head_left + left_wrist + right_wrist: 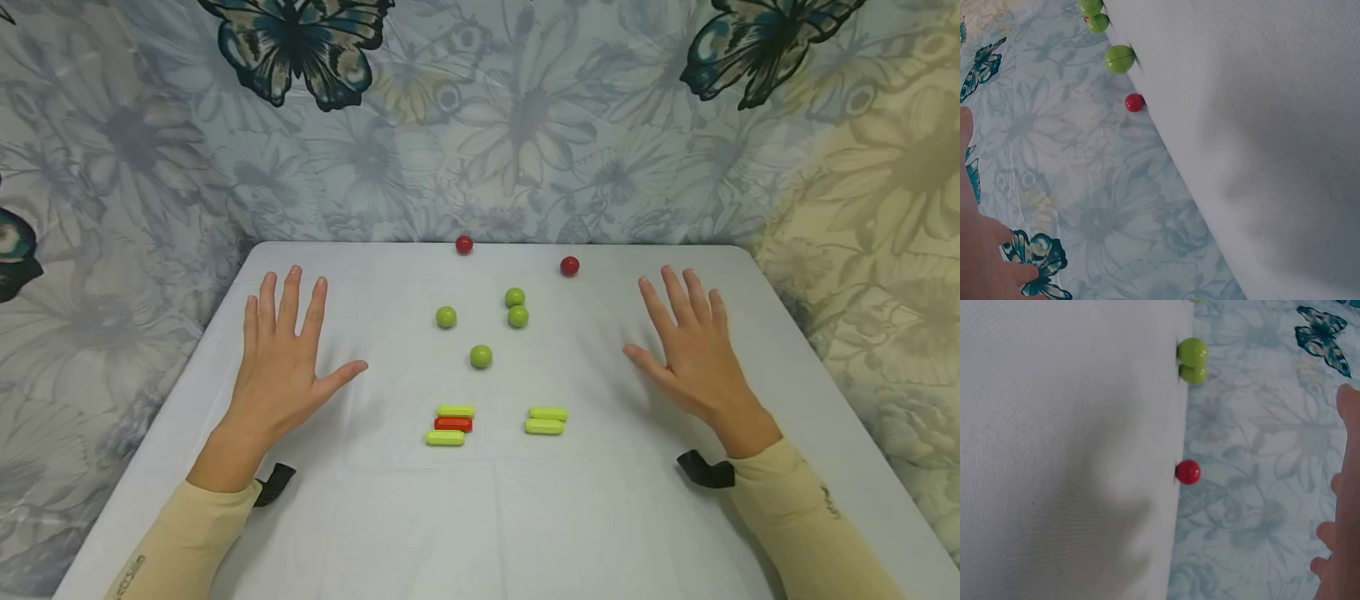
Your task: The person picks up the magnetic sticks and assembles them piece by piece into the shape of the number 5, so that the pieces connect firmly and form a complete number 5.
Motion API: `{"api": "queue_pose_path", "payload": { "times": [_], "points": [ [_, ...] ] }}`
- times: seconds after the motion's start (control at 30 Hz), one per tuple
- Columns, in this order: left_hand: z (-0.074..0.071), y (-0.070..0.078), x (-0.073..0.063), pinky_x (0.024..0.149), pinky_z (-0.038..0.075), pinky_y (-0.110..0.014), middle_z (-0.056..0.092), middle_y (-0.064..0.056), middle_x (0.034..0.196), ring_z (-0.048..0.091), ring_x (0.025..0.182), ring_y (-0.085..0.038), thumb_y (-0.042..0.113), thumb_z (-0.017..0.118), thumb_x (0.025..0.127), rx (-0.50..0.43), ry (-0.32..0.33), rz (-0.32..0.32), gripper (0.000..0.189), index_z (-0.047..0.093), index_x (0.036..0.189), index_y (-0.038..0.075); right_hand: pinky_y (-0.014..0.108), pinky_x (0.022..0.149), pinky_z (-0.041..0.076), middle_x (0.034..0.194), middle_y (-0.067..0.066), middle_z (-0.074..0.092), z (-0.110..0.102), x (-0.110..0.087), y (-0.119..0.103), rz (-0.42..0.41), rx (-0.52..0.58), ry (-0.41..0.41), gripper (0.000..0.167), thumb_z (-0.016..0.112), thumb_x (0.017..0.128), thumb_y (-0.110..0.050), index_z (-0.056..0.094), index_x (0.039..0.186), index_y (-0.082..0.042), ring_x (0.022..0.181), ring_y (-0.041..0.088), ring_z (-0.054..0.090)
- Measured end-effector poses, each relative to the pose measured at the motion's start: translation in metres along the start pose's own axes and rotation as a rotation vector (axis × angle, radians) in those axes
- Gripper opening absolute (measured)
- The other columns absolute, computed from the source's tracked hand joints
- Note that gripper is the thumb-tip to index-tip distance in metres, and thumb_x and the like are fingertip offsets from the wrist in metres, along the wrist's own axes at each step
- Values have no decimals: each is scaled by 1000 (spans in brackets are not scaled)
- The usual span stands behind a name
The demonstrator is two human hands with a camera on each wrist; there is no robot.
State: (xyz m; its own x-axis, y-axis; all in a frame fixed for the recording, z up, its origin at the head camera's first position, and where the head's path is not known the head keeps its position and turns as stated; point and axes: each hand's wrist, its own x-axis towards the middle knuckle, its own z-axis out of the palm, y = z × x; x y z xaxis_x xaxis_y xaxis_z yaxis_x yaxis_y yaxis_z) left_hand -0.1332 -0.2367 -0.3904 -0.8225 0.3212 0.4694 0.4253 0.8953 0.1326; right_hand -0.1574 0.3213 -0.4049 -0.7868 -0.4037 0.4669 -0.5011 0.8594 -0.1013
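Both hands hover over the white table with fingers spread and hold nothing. My left hand (281, 358) is at the left, its thumb pointing toward the middle. At the right, my right hand (693, 354) mirrors it. Between them lie several green balls, among them a front one (481, 357), a left one (446, 317) and two close together (517, 317). Farther back are two red balls, one (464, 245) at the far edge and another (570, 267) nearer the right hand. In front, a red stick (453, 424) lies between two yellow-green sticks (445, 437); another yellow-green pair (543, 427) lies to the right.
A white cloth covers the table (495, 517), with its far edge against a floral, butterfly-printed backdrop (525, 133). Beige sleeves cover both forearms, and a black strap piece (707, 470) sticks out at the right wrist.
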Motion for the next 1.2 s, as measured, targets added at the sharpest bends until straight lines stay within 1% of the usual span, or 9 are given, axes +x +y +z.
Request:
{"api": "queue_pose_path", "payload": {
  "times": [0.17, 0.27, 0.4, 0.5, 0.67, 0.77, 0.93, 1.07, 1.2],
  "points": [
    [2, 0, 1, 125, 10, -71, 15, -24, 177, 7, 162, -50, 87, 35, 99, -20, 22, 33, 112, 20, 173, 5, 78, 120, 15, 173, 23, 28, 1, 5, -4, -34, 35, 59, 90, 37, 107, -75, 34, 171, -13, 160, 50, 19],
    [2, 3, 4, 123, 22, -70, 27, -26, 172, 22, 157, -51, 85, 38, 100, -52, 39, 76, 110, 25, 171, 2, 75, 119, 25, 168, 24, 39, -1, 13, -7, -80, 99, 92, 81, 55, 105, -61, 45, 165, -8, 154, 51, 31],
    [3, 9, 12, 117, 34, -66, 38, -25, 166, 35, 150, -49, 76, 51, 101, -132, 23, 126, 104, 29, 170, 1, 68, 113, 40, 162, 20, 47, -4, 31, -18, -118, 192, 25, 73, 80, 96, -34, 54, 158, -7, 147, 46, 44],
    [3, 16, 19, 117, 36, -64, 41, -21, 165, 37, 150, -45, 63, 68, 99, -197, -39, 136, 101, 29, 170, 4, 63, 108, 48, 158, 17, 51, -3, 47, -31, -126, 235, -54, 74, 91, 90, -23, 58, 155, -9, 142, 40, 49],
    [9, 33, 26, 119, 37, -61, 41, -16, 167, 37, 152, -40, 44, 85, 95, -295, -165, 122, 101, 29, 172, 9, 56, 109, 50, 152, 14, 57, 5, 71, -50, -155, 302, -171, 66, 90, 93, -27, 64, 150, -8, 139, 34, 54],
    [17, 41, 32, 119, 39, -59, 42, -13, 167, 41, 152, -37, 41, 85, 97, -366, -213, 113, 98, 29, 172, 11, 53, 108, 51, 147, 9, 61, 11, 87, -60, -164, 339, -254, 59, 88, 95, -29, 67, 146, -10, 136, 30, 57],
    [28, 51, 40, 114, 46, -55, 51, -10, 159, 55, 139, -35, 37, 84, 99, -489, -294, 98, 88, 36, 169, 12, 47, 107, 53, 141, 6, 64, 25, 109, -73, -178, 367, -383, 53, 87, 96, -30, 70, 142, -10, 131, 26, 60],
    [35, 56, 43, 115, 45, -55, 56, -11, 155, 56, 140, -34, 36, 85, 98, -480, -348, 99, 79, 48, 162, 7, 44, 105, 54, 138, 7, 66, 38, 122, -82, -204, 388, -449, 50, 87, 96, -28, 72, 139, -7, 123, 26, 64],
    [44, 62, 44, 114, 47, -52, 61, -9, 150, 57, 138, -31, 36, 85, 98, -465, -410, 112, 67, 60, 152, 5, 41, 97, 57, 134, 10, 69, 51, 130, -92, -219, 411, -510, 47, 87, 96, -26, 73, 137, -7, 110, 28, 68]
  ]
}}
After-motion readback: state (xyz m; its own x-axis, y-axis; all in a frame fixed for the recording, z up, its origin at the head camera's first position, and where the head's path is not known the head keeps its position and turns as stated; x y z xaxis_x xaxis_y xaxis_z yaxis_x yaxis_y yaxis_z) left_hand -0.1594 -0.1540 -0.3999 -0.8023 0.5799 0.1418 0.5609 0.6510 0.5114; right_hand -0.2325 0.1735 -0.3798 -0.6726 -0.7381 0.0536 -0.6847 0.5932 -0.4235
